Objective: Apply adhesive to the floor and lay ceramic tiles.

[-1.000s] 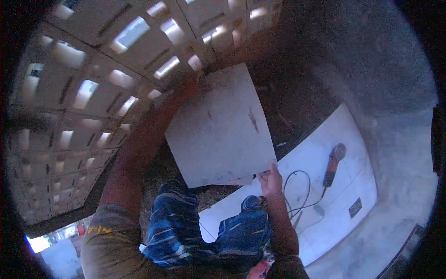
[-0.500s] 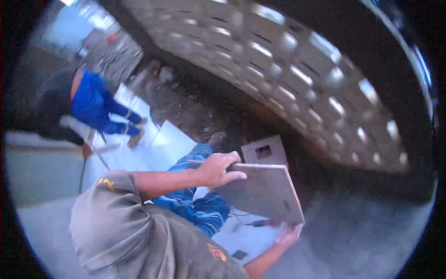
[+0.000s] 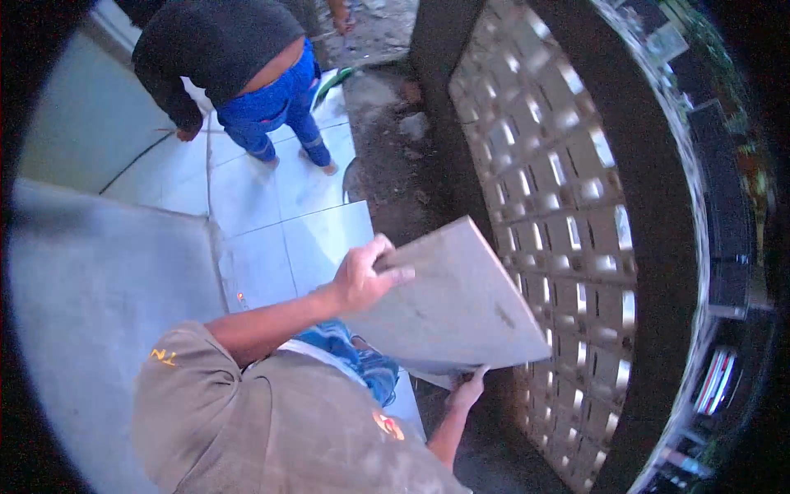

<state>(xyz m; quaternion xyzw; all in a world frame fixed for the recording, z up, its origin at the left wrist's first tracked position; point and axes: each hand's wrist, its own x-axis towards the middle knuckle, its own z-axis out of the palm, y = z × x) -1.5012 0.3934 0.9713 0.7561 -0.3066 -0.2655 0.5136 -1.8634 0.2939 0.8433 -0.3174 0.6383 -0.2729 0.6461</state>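
I hold a square, greyish tile (image 3: 457, 300) in both hands, tilted in front of my body over my blue striped legs. My left hand (image 3: 366, 272) grips it at the upper left edge, fingers over the edge and thumb across the near face. My right hand (image 3: 467, 387) is closed on the lower edge, partly hidden by it. Below and beyond the tile lie white floor tiles (image 3: 259, 259) and a strip of dark rough ground (image 3: 383, 177).
A co-worker (image 3: 222, 74) in a dark top and blue trousers bends over the tiles ahead. Another person's hand (image 3: 341, 20) shows beyond. A perforated block wall (image 3: 543, 181) runs along the right; a grey surface (image 3: 107, 288) lies at the left.
My view has swung round to the tiled strip and the bending co-worker. The tile, still in both hands, has changed angle; the angle grinder seen earlier is out of sight.
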